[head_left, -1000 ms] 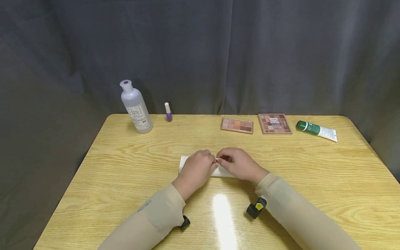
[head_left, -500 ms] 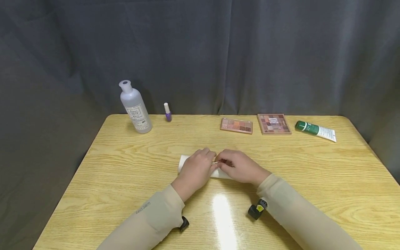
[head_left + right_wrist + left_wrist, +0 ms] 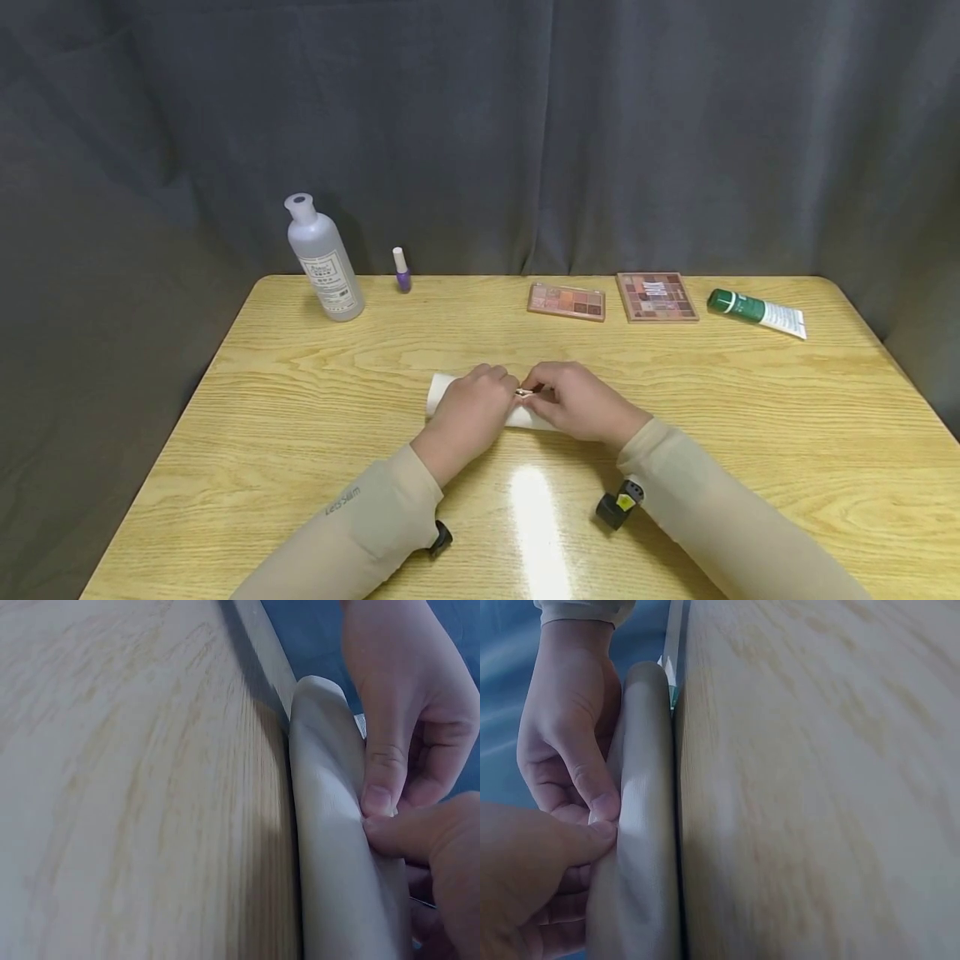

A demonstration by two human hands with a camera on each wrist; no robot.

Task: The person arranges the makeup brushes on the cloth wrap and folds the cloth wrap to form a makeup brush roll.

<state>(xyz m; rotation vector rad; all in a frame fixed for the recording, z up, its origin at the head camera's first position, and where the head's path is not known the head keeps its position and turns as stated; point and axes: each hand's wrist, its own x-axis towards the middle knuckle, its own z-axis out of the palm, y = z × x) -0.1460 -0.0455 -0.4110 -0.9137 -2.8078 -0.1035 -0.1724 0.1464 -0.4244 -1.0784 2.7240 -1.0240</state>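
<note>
A white, soft, rolled-up case (image 3: 438,392) lies crosswise on the wooden table, its surface smooth and leather-like in the left wrist view. My left hand (image 3: 474,410) is over its middle, thumb and fingers pinching the far upper side. Facing it, my right hand (image 3: 576,402) pinches the same spot from the right. A thin pale strand (image 3: 525,392) shows between the fingertips. Both thumbs nearly meet on the roll (image 3: 330,802) in the right wrist view. The fingers behind the roll are partly hidden.
Along the table's back edge stand a translucent bottle (image 3: 327,262) and a purple nail polish bottle (image 3: 402,275). Two eyeshadow palettes, one small (image 3: 566,302) and one larger (image 3: 657,297), lie right of them, beside a green and white tube (image 3: 757,312). A dark curtain (image 3: 480,133) hangs behind.
Both hands stay at the middle of the roll, with small fingertip movements. The thin strand between them has shifted and bent, and the right hand has lowered slightly.
</note>
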